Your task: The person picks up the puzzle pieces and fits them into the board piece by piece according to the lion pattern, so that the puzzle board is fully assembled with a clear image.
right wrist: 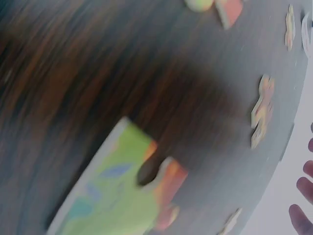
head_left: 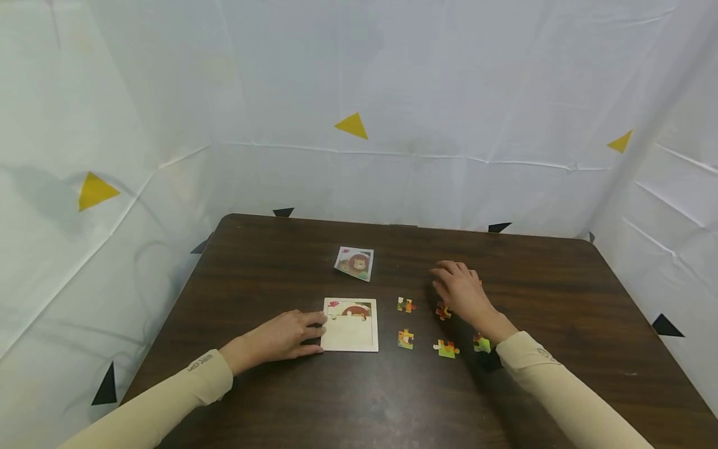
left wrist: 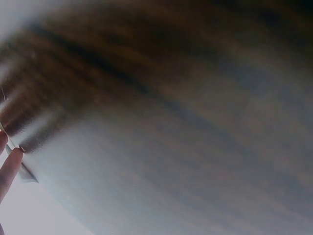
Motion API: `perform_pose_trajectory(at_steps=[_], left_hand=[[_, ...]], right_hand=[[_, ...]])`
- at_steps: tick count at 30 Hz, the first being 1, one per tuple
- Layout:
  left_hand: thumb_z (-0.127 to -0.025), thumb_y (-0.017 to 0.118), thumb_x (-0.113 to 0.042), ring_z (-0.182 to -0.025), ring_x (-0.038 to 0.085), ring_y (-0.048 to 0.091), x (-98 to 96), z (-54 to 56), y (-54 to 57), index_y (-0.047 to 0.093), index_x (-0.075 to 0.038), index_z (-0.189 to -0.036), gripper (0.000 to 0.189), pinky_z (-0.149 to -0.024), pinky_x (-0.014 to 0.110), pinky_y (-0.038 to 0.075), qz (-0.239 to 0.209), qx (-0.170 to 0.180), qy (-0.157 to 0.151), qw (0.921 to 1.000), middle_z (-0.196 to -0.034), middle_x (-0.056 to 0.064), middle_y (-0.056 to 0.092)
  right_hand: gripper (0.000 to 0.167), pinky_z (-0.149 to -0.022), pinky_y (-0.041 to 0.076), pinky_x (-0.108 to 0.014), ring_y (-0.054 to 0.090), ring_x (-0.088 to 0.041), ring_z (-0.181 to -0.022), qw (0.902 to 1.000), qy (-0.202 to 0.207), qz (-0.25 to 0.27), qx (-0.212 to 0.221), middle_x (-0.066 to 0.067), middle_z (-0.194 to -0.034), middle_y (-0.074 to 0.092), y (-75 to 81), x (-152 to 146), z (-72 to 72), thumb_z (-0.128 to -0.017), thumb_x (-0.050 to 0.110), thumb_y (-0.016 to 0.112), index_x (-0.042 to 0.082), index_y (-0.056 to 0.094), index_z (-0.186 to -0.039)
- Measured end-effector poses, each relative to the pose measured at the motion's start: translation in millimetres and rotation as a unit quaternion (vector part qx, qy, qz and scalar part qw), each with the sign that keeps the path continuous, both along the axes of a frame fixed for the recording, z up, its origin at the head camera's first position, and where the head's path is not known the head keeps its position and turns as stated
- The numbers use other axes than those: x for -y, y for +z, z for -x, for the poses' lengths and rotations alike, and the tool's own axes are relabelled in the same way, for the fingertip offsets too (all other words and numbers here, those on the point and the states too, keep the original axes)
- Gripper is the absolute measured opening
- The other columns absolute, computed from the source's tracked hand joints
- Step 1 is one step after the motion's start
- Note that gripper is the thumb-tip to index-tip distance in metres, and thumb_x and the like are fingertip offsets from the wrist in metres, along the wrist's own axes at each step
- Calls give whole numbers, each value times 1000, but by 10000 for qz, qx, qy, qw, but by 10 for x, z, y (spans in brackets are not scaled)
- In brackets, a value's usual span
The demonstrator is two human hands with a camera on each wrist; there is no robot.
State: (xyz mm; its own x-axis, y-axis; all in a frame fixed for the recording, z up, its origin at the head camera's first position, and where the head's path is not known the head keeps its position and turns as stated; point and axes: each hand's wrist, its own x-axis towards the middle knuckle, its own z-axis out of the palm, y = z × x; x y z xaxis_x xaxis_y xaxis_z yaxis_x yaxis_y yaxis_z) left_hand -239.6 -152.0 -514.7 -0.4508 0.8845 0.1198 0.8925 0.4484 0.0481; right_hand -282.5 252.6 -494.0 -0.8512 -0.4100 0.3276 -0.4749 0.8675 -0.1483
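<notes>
My left hand [head_left: 283, 337] rests its fingertips on the left edge of a white-bordered puzzle board [head_left: 349, 344]. Pieces showing a pink flower and brown mane fill the board's top; its lower part is bare and cream. In the left wrist view, fingers [left wrist: 11, 169] touch the board's edge. My right hand [head_left: 462, 294] hovers with loosely bent fingers, holding nothing visible, over loose puzzle pieces. Beneath its wrist side lies an orange-red piece [head_left: 443, 310]. A green piece [right wrist: 115, 191] looms large in the right wrist view, apart from the fingertips [right wrist: 299, 218].
Other loose pieces lie between the hands: a white-and-orange one [head_left: 406, 338], a green-and-orange one [head_left: 446, 348] and a small one [head_left: 405, 304]. Behind the board lies a lion picture card [head_left: 354, 263]. White sheeting [head_left: 415, 75] surrounds the dark wooden table [head_left: 269, 262].
</notes>
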Motion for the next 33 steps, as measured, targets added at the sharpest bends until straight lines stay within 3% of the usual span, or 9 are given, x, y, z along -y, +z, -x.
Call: perform_pose_trajectory(at_steps=[6,13,22,33], left_hand=[[-92,64,-38,-99,13,64,-4,-10,4,71,-12,-117,36,-85,34,54,-32,37,11,10000,-123,6,60],[-92,65,-37,-95,12,64,3,-2,-10,71,-13,-115,34,-82,34,54,-100,-48,-49,9999,-121,6,61],[-92,65,-37,-97,13,64,3,-17,26,71,-13,-116,35,-84,34,54,-56,22,-6,10000,-122,6,60],[-92,64,-38,-99,13,63,3,-23,36,70,-12,-117,36,-86,35,53,-38,51,0,10000,-122,7,60]], right_hand=[[33,-83,40,-58,48,-43,-115,9993,-356,41,112,-23,-129,54,-39,-188,-9,-92,14,66,1,64,-121],[33,-81,40,-58,47,-43,-114,9985,-493,25,223,-23,-128,54,-112,-268,-59,-92,15,66,1,63,-121],[32,-89,39,-64,50,-40,-114,9990,-180,6,420,-20,-126,56,-183,-152,-157,-93,19,65,2,65,-120],[28,-76,46,-53,56,-35,-106,9987,483,15,188,-16,-119,61,-147,87,-238,-91,16,67,3,67,-116]])
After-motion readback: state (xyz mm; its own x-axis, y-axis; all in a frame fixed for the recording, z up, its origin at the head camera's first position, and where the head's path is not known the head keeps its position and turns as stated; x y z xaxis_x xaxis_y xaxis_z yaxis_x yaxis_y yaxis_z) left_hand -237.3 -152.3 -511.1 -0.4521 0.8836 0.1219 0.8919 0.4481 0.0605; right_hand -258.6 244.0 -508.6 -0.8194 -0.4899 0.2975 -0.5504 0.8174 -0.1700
